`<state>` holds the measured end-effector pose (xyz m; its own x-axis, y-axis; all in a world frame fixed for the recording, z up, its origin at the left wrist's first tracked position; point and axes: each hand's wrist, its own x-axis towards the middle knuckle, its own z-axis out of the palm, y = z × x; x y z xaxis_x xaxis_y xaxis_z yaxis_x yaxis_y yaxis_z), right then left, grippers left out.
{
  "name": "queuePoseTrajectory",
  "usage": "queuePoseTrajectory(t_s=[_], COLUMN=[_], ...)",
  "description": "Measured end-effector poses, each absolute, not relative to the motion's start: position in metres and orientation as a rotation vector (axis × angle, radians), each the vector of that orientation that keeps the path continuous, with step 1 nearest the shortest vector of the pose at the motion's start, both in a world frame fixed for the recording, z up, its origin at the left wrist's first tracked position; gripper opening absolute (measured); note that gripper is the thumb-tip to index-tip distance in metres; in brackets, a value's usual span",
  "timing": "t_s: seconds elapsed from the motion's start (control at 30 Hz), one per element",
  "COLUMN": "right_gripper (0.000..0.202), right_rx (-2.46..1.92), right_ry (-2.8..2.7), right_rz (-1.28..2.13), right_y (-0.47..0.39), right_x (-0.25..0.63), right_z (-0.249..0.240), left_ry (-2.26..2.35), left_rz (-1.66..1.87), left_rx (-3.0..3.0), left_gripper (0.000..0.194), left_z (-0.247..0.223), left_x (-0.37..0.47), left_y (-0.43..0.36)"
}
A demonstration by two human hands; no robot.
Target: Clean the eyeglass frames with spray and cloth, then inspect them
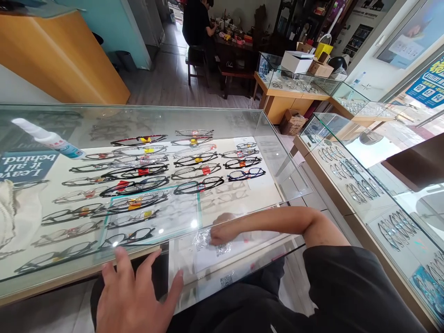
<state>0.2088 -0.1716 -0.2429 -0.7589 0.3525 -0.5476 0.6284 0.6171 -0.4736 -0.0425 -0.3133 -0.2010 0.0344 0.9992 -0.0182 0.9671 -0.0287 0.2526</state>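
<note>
My left hand (135, 291) is held at the near edge of the glass display case (222, 121), its fingers spread and nothing in them. Across the front right part of the case reaches my right arm. The fingers of my right hand (224, 231) are curled into a crinkled clear plastic bag (202, 240), above a white sheet in the pulled-out front section. What the bag contains, if anything, I cannot make out. Beyond both hands, rows of eyeglasses (197, 186) lie under the glass, several with yellow or red tags.
A white spray bottle (52, 141) is on the glass at the left, near a cream cloth (9, 217). More display cases (347, 199) line the right side. A person (196, 23) sits at a cluttered desk behind. A wooden counter (65, 51) stands at the far left.
</note>
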Motion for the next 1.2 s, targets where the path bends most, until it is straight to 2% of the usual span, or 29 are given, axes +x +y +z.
queuePoseTrajectory(t_s=[0.07, 0.23, 0.37, 0.5, 0.57, 0.73, 0.97, 1.1, 1.2], right_gripper=[0.05, 0.051, 0.044, 0.058, 0.064, 0.063, 0.059, 0.055, 0.059], right_rx=[0.635, 0.321, 0.932, 1.581, 1.728, 1.73, 1.788, 1.835, 1.678], right_ry=[2.347, 2.273, 2.663, 2.745, 2.635, 2.574, 2.57, 2.63, 2.842], right_rz=[-0.902, -1.034, -0.88, -0.251, -0.116, -0.18, -0.193, -0.175, -0.38], right_y=[-0.194, -0.204, -0.164, -0.117, -0.101, -0.083, -0.081, -0.099, -0.133], right_x=[0.196, 0.218, 0.272, 0.321, 0.333, 0.338, 0.328, 0.33, 0.338], right_z=[-0.222, -0.117, -0.053, -0.064, -0.082, -0.108, -0.107, -0.092, -0.062], left_ry=[2.028, 2.038, 2.036, 2.012, 1.999, 1.994, 1.988, 1.985, 1.993], left_rz=[0.266, 0.285, 0.315, 0.382, 0.411, 0.444, 0.4, 0.393, 0.365], left_rx=[2.137, 2.11, 2.091, 2.128, 2.15, 2.141, 2.08, 2.098, 2.112], left_gripper=[0.075, 0.072, 0.071, 0.067, 0.065, 0.064, 0.064, 0.062, 0.061], left_z=[-0.201, -0.202, -0.2, -0.195, -0.193, -0.194, -0.198, -0.194, -0.191], left_x=[-0.041, -0.039, -0.036, -0.031, -0.03, -0.03, -0.035, -0.032, -0.03], left_y=[-0.314, -0.315, -0.315, -0.319, -0.322, -0.324, -0.322, -0.322, -0.324])
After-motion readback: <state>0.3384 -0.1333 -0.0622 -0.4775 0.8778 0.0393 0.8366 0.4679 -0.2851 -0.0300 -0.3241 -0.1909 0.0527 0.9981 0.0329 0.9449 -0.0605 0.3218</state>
